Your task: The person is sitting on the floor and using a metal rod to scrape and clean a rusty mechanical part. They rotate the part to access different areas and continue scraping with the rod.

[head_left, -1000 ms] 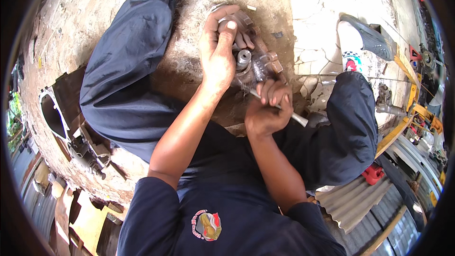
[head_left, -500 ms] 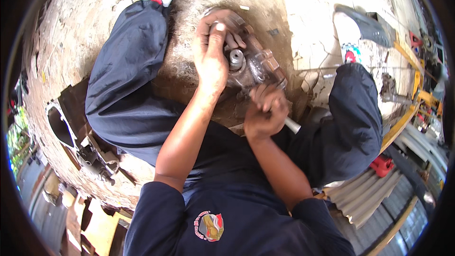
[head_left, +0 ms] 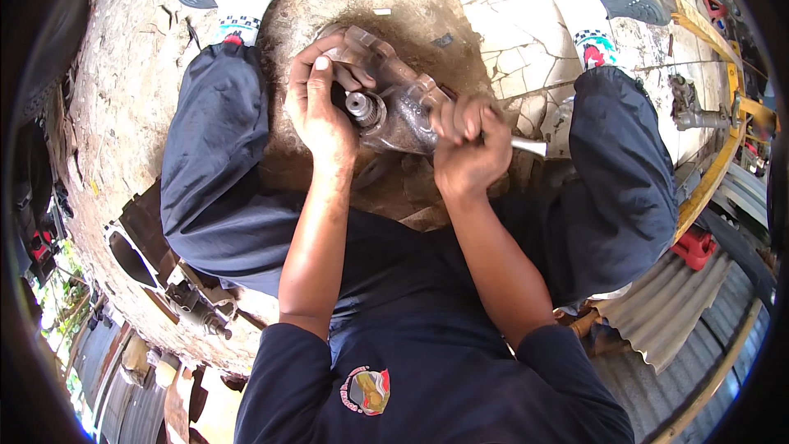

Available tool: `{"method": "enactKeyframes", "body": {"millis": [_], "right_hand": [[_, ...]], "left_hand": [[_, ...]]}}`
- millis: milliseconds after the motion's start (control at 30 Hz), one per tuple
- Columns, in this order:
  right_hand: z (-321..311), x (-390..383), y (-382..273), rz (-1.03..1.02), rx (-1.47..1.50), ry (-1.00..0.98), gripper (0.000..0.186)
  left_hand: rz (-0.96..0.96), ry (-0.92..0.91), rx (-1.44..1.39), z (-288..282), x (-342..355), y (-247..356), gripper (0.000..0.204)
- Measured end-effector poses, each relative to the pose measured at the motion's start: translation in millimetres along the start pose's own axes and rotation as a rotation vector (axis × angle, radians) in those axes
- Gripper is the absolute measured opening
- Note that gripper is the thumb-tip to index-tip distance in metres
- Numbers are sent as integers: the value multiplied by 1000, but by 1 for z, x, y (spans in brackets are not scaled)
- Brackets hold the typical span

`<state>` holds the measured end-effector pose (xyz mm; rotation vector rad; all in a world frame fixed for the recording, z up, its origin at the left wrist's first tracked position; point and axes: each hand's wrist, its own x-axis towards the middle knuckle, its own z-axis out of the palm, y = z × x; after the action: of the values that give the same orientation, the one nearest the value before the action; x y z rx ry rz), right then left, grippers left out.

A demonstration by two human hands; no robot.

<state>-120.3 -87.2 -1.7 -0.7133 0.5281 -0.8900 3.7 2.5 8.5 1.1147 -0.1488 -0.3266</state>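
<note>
Metal casting [head_left: 403, 111] sits on the floor [head_left: 123, 107] between the knees, long axis upper-left to lower-right. Left hand [head_left: 320, 107] cups its upper-left end; right hand [head_left: 468, 148] fists a steel tool [head_left: 526, 146] at its right.

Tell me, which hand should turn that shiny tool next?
Probably the right hand: its grip is already closed around the metal tool handle set against the greasy metal part. The left hand is busy steadying that part from its other side.
</note>
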Motion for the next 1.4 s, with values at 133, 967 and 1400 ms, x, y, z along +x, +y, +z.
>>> {"method": "enactKeyframes", "body": {"millis": [133, 967, 1400], "right_hand": [[20, 12, 33, 127, -78, -77, 28], [3, -5, -8, 113, -150, -302, 30], [-21, -48, -16, -6, -395, -184, 34]], "left_hand": [[-2, 9, 2, 4, 1, 1, 29], [19, -30, -61, -3, 0, -4, 33], [27, -22, -119, -2, 1, -4, 24]]}}
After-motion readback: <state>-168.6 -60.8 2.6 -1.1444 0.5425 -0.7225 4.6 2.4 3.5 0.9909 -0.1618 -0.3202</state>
